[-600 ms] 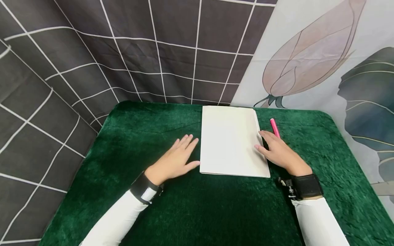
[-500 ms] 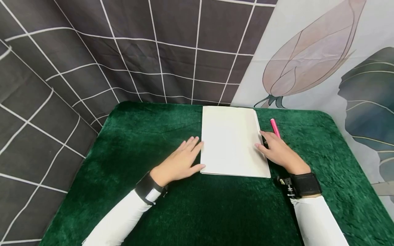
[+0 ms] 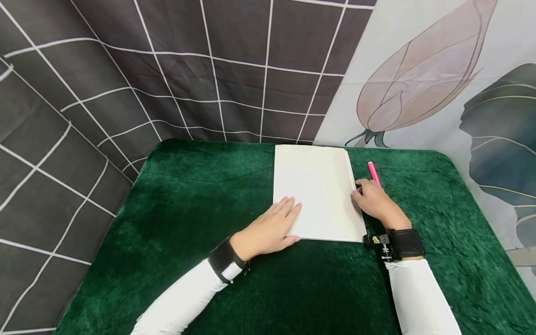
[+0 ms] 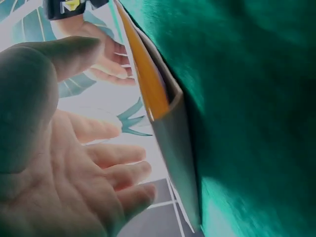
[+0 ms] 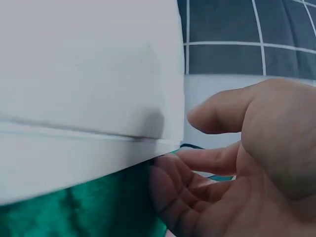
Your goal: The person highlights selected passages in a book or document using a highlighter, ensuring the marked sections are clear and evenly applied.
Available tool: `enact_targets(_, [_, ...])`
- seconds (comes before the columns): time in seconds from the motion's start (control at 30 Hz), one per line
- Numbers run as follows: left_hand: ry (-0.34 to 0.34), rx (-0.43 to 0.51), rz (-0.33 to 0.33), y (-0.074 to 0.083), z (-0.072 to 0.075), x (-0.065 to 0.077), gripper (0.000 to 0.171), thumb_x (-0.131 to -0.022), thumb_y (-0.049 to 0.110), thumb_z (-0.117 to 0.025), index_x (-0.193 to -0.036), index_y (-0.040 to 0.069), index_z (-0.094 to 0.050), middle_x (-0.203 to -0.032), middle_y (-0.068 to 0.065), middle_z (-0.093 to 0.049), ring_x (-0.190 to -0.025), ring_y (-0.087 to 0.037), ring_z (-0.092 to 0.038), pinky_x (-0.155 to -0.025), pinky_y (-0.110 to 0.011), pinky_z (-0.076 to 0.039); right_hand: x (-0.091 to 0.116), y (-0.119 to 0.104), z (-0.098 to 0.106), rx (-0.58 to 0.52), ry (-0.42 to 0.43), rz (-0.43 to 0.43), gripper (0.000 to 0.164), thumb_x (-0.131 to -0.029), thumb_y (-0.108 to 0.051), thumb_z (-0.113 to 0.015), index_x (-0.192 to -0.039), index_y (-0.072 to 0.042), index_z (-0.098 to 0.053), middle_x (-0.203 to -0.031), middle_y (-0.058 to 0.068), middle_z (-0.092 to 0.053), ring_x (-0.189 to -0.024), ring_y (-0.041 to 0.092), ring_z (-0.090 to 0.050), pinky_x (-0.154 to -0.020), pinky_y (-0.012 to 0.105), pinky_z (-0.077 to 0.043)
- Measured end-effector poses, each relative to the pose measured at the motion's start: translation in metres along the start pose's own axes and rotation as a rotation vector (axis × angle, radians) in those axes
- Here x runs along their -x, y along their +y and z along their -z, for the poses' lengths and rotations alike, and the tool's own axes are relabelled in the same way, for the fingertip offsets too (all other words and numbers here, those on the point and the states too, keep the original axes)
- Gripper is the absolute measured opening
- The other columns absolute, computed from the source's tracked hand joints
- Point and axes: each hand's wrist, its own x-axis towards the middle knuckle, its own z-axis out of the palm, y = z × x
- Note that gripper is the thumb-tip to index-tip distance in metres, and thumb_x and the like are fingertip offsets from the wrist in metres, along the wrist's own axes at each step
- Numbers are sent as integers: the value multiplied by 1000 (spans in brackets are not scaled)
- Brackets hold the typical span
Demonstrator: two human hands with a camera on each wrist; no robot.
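Observation:
A thin white book (image 3: pixel 318 186) lies shut on the green cloth. In the left wrist view its bottom edge shows an orange layer (image 4: pixel 150 91) inside the folded cover (image 4: pixel 173 143). My left hand (image 3: pixel 268 230), fingers straight, lies over the book's lower left corner; whether the palm touches it I cannot tell. At the right edge is my right hand (image 3: pixel 372 199), its fingers bent. In the right wrist view the right hand's fingertips (image 5: pixel 163 180) reach the edge of the white cover (image 5: pixel 89 74), while the thumb stands apart from them.
A pink marker (image 3: pixel 372 171) lies just beyond the right hand, partly hidden by it. Green plush cloth (image 3: pixel 201 172) covers the table. Behind it hang a dark gridded curtain (image 3: pixel 238 79) and a white one with a flower print (image 3: pixel 418 88).
My left hand has moved right, from beside the book onto its lower left corner. My right hand has drawn back to the edge, its fingers more bent. The book has stayed in place.

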Motion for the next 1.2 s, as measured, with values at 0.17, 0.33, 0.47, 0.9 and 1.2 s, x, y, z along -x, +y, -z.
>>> enact_targets(0.17, [-36, -18, 12, 9, -2, -11, 76, -97, 46, -52, -154, 4, -24, -161, -21, -20, -147, -33, -15, -117, -47, -22, 1, 5, -3, -28, 25, -1, 51, -101, -14, -43, -138, 20, -36, -116, 34, -52, -96, 38, -50, -81, 54, -46])
enact_targets(0.33, [-61, -27, 22, 17, -3, -21, 76, -96, 43, -57, -153, 4, -25, -160, -22, -20, -146, -35, -16, -116, -49, -24, 1, 10, -5, -53, 53, 34, 48, -98, -7, -45, -138, 19, -37, -109, 30, -53, -92, 36, -52, -79, 51, -46])
enact_targets(0.47, [-73, -46, 36, 21, -6, -25, 77, -94, 39, -61, -153, 4, -27, -160, -22, -20, -145, -37, -17, -115, -51, -26, 0, 15, -7, -96, 47, 70, 47, -97, -1, -47, -138, 19, -35, -109, 29, -50, -92, 36, -52, -77, 48, -47])
enact_targets(0.9, [-68, -72, 26, 20, -9, -26, 71, -93, 36, -64, -149, 4, -36, -159, -22, -23, -145, -37, -19, -114, -51, -27, 3, 18, -8, -91, 26, 100, 53, -96, 2, -47, -146, 10, -32, -111, 29, -43, -95, 37, -48, -78, 50, -45])
enact_targets(1.2, [-63, -47, 24, 19, -11, -25, 68, -93, 36, -64, -148, 5, -39, -159, -23, -25, -145, -38, -20, -113, -51, -28, 5, 18, -10, -76, 24, 81, 53, -97, 0, -47, -147, 9, -31, -118, 31, -39, -96, 38, -51, -79, 51, -47])
